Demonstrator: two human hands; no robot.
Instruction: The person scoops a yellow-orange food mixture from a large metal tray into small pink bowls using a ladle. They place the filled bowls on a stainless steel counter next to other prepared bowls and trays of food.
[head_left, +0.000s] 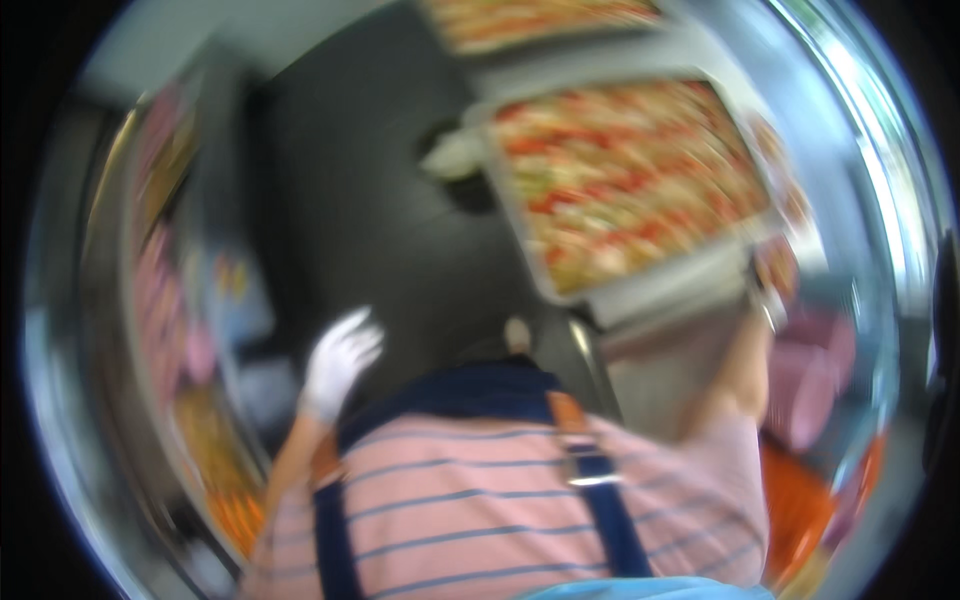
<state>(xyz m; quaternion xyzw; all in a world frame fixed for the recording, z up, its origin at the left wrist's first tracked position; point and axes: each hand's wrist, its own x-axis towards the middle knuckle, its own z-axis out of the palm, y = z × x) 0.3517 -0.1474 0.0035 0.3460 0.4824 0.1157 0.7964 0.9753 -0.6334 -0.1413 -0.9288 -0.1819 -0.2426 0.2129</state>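
Note:
My left hand (345, 360), in a white glove, hangs in the air over the dark floor with its fingers apart and nothing in it. On the other side, my right hand (777, 271) is at the near right corner of a light-coloured rectangular tray (525, 259). Motion blur hides whether its fingers grip the rim. Many small red, tan and pale green food pieces (630, 180) fill this tray. Beyond it lies a second tray of similar food (540, 22), cut off by the top of the view.
A metal work surface (652, 375) extends below the tray. Right of my arm are a pink basket (802, 375) and an orange container (795, 502). Shelving with pink and yellow goods (161, 300) lines the left. A blurred white object (454, 154) is beside the tray, above the dark floor (367, 187).

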